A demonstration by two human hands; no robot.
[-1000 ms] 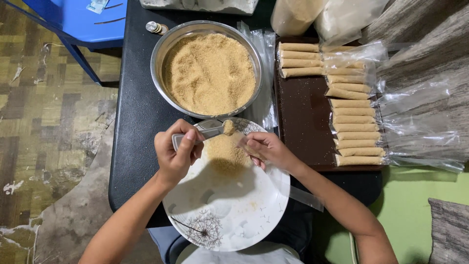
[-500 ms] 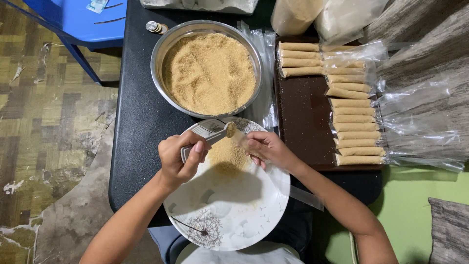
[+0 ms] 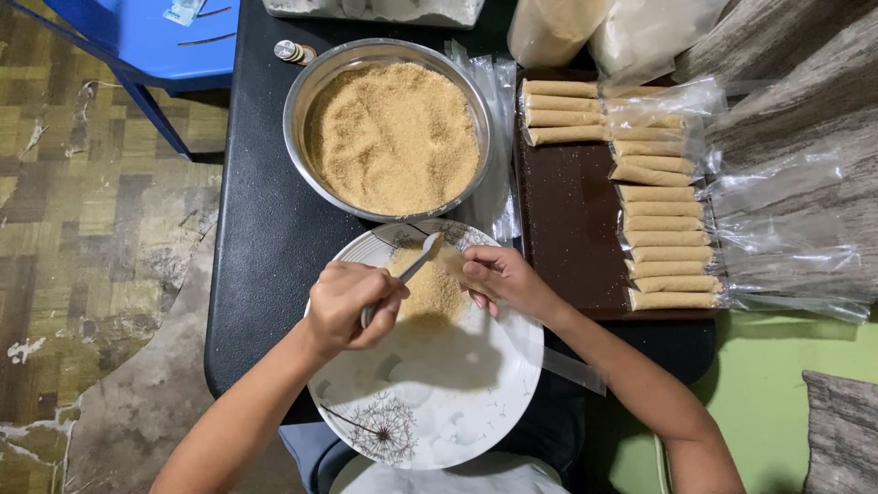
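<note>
My left hand grips a metal spoon whose bowl points toward a narrow clear plastic bag partly filled with brown granules. My right hand pinches that bag by its open end over a white plate with a dark dandelion print. A small heap of brown granules lies on the plate between the two hands. Just beyond the plate stands a large metal bowl full of the same brown granules.
A dark brown tray to the right carries several filled narrow bags in a column. Empty clear bags lie at far right. A black table holds everything; a blue chair stands at upper left.
The left hand has turned the spoon and brought its bowl across to the bag's mouth by the right hand. The right hand has stayed in place over the plate.
</note>
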